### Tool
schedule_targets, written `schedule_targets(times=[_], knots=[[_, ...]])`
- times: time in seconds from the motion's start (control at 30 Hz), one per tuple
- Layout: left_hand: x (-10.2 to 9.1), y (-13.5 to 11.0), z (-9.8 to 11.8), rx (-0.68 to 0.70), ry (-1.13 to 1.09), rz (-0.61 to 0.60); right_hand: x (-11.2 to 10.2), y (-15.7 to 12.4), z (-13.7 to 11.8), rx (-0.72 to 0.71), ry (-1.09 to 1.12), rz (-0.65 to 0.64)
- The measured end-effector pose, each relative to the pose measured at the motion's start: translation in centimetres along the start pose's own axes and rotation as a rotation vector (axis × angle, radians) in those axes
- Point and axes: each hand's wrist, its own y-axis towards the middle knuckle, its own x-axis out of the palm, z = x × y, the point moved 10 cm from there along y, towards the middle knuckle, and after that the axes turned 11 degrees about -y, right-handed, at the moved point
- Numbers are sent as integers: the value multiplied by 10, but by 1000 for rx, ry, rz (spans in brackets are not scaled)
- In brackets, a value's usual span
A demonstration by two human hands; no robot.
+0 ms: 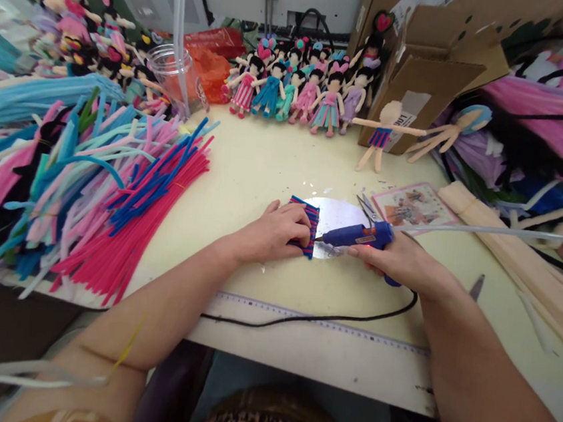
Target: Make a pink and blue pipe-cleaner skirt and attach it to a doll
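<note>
Curled over a small panel of blue and pink pipe cleaners laid side by side, my left hand holds it against the table, fingers bent. My right hand is wrapped round a blue hot glue gun. Its nozzle points left, at or very near the panel's right edge; I cannot tell whether they touch. Under the nozzle lies a shiny silver sheet, partly covered by the panel. A clear glue stick runs out of the gun's back. Scissors lie just behind the gun.
Bundles of pipe cleaners cover the left side; beige ones lie right. Finished dolls stand at the back by a cardboard box, where an unfinished doll leans. The gun's black cord crosses a printed ruler in front.
</note>
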Motion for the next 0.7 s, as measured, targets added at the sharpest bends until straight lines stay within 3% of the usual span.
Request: schedule_targets(times=[0.7], knots=[[-3,-3,1,-11,-21,6,5,-1,1,-4,-19,-54]])
